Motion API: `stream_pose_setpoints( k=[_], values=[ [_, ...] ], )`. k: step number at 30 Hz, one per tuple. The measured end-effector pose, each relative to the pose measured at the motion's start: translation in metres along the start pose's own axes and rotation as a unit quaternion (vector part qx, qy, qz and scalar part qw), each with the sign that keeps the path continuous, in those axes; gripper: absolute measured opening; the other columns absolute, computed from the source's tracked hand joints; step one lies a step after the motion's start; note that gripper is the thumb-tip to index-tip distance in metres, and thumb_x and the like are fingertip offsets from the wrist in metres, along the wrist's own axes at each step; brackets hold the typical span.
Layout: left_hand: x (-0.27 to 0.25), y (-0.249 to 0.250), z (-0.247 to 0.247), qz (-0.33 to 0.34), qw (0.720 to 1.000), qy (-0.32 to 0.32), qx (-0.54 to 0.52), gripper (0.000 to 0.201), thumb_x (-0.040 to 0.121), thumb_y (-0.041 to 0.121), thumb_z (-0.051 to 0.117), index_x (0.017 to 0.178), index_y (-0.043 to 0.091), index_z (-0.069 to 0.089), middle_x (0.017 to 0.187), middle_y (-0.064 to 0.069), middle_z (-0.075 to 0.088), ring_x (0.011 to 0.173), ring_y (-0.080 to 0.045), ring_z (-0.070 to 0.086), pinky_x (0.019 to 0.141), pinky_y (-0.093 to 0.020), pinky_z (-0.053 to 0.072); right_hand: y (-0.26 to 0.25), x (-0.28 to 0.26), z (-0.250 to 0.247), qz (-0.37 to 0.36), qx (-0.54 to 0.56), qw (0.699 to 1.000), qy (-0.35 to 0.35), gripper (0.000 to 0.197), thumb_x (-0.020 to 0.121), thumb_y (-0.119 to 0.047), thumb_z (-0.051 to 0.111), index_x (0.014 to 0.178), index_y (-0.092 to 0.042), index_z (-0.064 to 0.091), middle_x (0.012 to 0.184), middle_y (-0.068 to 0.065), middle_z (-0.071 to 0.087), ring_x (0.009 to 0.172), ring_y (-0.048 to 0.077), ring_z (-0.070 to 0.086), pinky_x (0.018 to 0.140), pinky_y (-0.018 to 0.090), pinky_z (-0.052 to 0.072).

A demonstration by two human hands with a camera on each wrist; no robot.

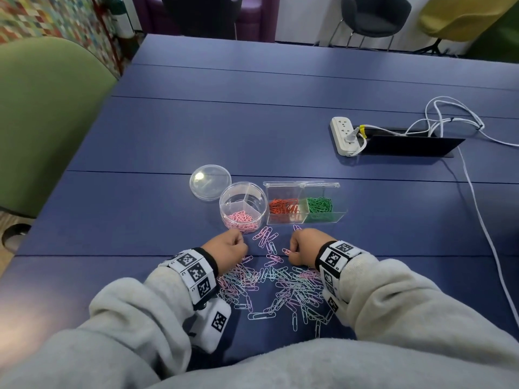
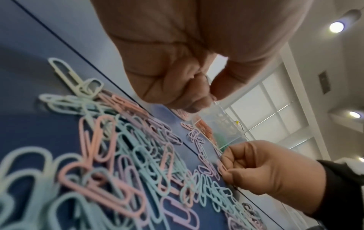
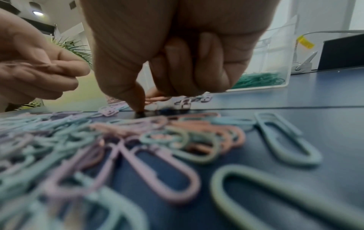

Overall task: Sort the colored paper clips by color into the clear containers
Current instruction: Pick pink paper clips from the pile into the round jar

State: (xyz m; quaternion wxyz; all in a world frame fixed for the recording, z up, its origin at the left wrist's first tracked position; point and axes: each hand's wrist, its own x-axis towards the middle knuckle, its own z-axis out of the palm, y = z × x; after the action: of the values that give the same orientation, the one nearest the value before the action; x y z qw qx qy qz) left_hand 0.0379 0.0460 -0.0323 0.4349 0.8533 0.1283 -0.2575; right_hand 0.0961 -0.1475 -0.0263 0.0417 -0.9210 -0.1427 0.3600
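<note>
A loose pile of pastel paper clips (image 1: 278, 287), pink, lilac and light blue, lies on the blue table between my wrists. My left hand (image 1: 238, 245) is curled just past the pile and pinches several pink clips (image 3: 25, 64) between thumb and fingers. My right hand (image 1: 292, 249) is also curled, with thumb and forefinger pinching a pink clip (image 2: 221, 167) low against the table. Behind the hands stands a round clear divided container (image 1: 254, 192) with pink clips (image 1: 241, 219) in its front section. Next to it, a clear rectangular box (image 1: 303, 186) holds red clips (image 1: 283, 206) and green clips (image 1: 320, 204).
The round clear lid (image 1: 210, 181) lies behind the round container. A white power strip (image 1: 344, 134), white cables (image 1: 474, 197) and a raised black cable flap (image 1: 407, 146) are at the far right. A green chair (image 1: 42, 122) stands beside the table on the left.
</note>
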Motion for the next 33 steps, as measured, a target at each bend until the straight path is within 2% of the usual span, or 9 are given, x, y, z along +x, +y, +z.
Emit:
stream_pose_setpoints(
  k=[5,10,13,16,20,23,27,30,33],
  values=[
    [-0.003,0.005,0.000,0.007,0.999,0.002,-0.046,0.017,0.088,0.011,0.041,0.073,0.020,0.041,0.063,-0.001,0.052,0.053,-0.014,0.041,0.050,-0.024,0.036,0.002,-0.002,0.003,-0.007,-0.003,1.000,-0.007,0.012,0.085,-0.015,0.051,0.074,-0.016,0.051,0.068,0.001,0.049,0.066,0.021,0.048,0.062,0.026,0.043],
    [-0.005,0.012,-0.001,-0.026,0.993,-0.037,-0.111,0.034,0.091,-0.002,0.029,0.093,0.019,0.055,0.060,0.000,0.044,0.047,-0.010,0.036,0.040,-0.015,0.031,0.009,-0.007,0.004,-0.027,0.049,0.998,0.020,0.020,0.090,-0.018,0.051,0.070,-0.017,0.049,0.068,0.000,0.052,0.064,0.017,0.048,0.055,0.021,0.041],
    [-0.006,0.015,-0.006,-0.063,0.987,-0.051,-0.137,0.034,0.089,-0.002,0.029,0.077,0.011,0.058,0.059,-0.001,0.039,0.045,-0.011,0.032,0.035,-0.014,0.025,0.020,-0.016,0.000,-0.037,0.188,0.978,0.081,0.018,0.094,-0.025,0.052,0.079,-0.016,0.054,0.068,-0.004,0.052,0.056,0.010,0.044,0.049,0.014,0.037],
    [-0.005,0.015,-0.008,-0.089,0.982,-0.059,-0.153,0.034,0.096,0.015,0.037,0.063,0.011,0.045,0.056,-0.001,0.035,0.042,-0.010,0.029,0.036,-0.015,0.022,0.033,-0.020,-0.003,-0.019,0.311,0.944,0.104,0.020,0.097,-0.032,0.045,0.083,-0.019,0.051,0.065,-0.005,0.048,0.053,0.011,0.041,0.054,0.022,0.042],
    [0.002,0.007,-0.005,-0.060,0.993,-0.052,-0.092,0.036,0.093,0.037,0.052,0.065,0.019,0.038,0.055,0.002,0.033,0.045,-0.012,0.027,0.045,-0.023,0.024,0.044,-0.017,0.000,0.001,0.480,0.871,0.103,0.018,0.097,-0.016,0.041,0.080,-0.014,0.049,0.068,0.004,0.052,0.050,0.014,0.042,0.050,0.026,0.035],
    [0.003,0.004,-0.003,-0.038,0.997,-0.033,-0.051,0.036,0.092,0.038,0.053,0.065,0.020,0.038,0.054,0.004,0.034,0.045,-0.012,0.030,0.047,-0.024,0.027,0.046,-0.018,0.003,-0.016,0.562,0.821,0.097,0.017,0.095,-0.004,0.042,0.081,-0.011,0.039,0.068,0.005,0.058,0.047,0.015,0.041,0.043,0.025,0.034],
    [0.000,0.005,-0.001,-0.005,1.000,-0.006,-0.005,0.036,0.092,0.036,0.053,0.065,0.019,0.038,0.057,0.005,0.039,0.051,-0.011,0.034,0.053,-0.023,0.034,0.043,-0.022,0.006,-0.032,0.679,0.727,0.094,0.025,0.094,0.008,0.034,0.077,-0.011,0.035,0.057,0.006,0.051,0.038,0.012,0.035,0.033,0.020,0.026],
    [0.001,0.005,0.001,0.006,1.000,-0.006,0.017,0.035,0.092,0.037,0.054,0.065,0.020,0.039,0.060,0.005,0.040,0.054,-0.011,0.036,0.056,-0.024,0.036,0.045,-0.025,0.009,-0.058,0.735,0.672,0.070,0.027,0.087,0.005,0.026,0.071,-0.012,0.040,0.049,0.004,0.043,0.034,0.011,0.028,0.034,0.015,0.018],
    [0.001,0.007,0.003,0.018,0.999,0.001,0.027,0.034,0.091,0.034,0.056,0.065,0.020,0.040,0.061,0.005,0.041,0.054,-0.011,0.036,0.055,-0.023,0.036,0.048,-0.028,0.005,-0.098,0.783,0.614,0.008,0.027,0.076,-0.007,0.029,0.056,-0.014,0.045,0.045,0.002,0.036,0.031,0.008,0.022,0.038,0.010,0.015]
  ],
)
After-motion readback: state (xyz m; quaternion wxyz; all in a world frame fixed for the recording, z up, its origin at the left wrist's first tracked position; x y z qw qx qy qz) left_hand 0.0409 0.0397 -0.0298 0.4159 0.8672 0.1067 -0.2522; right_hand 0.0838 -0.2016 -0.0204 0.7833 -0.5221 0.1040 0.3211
